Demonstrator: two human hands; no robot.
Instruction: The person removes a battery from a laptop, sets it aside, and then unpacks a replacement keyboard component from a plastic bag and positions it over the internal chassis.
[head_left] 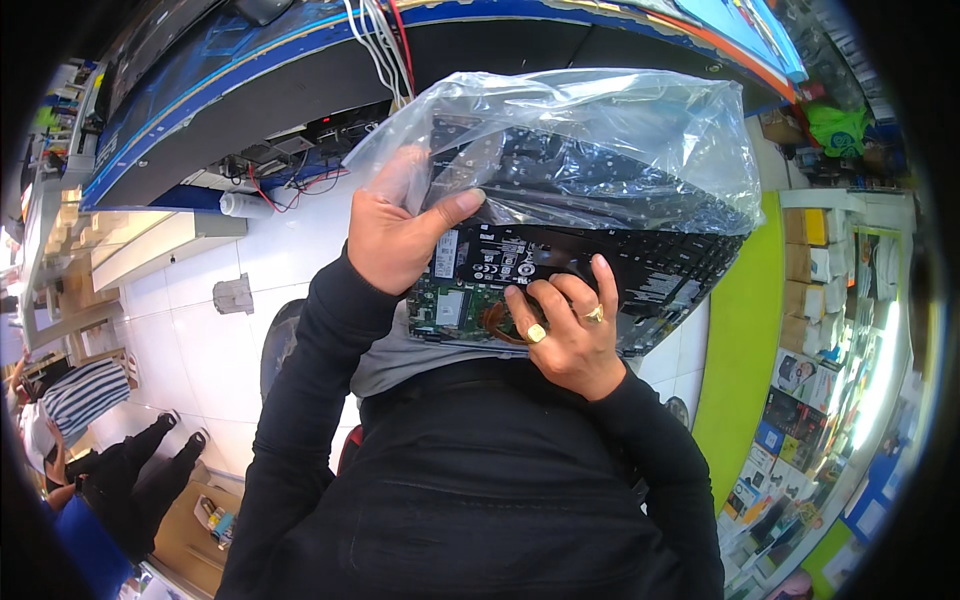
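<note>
An opened laptop base (640,262) lies tilted in front of my body, its inside facing up. It shows a green circuit board (455,308), a black labelled battery-like panel and orange-brown wiring. A clear plastic bag (600,100) covers its far part; the near part is bare. My left hand (395,235) is closed at the far left corner, thumb on top of the bag and fingers partly behind the film. Over the near edge comes my right hand (570,335), wearing two rings. Its bent fingers rest on the laptop base, and its thumb is hidden.
Ahead is a blue-edged workbench (300,60) with hanging cables and small devices beneath. A lime-green strip (740,350) and a glass display case (800,400) with boxed goods stand on the right. Another person (120,480) is at the far left, near an open cardboard box (195,530).
</note>
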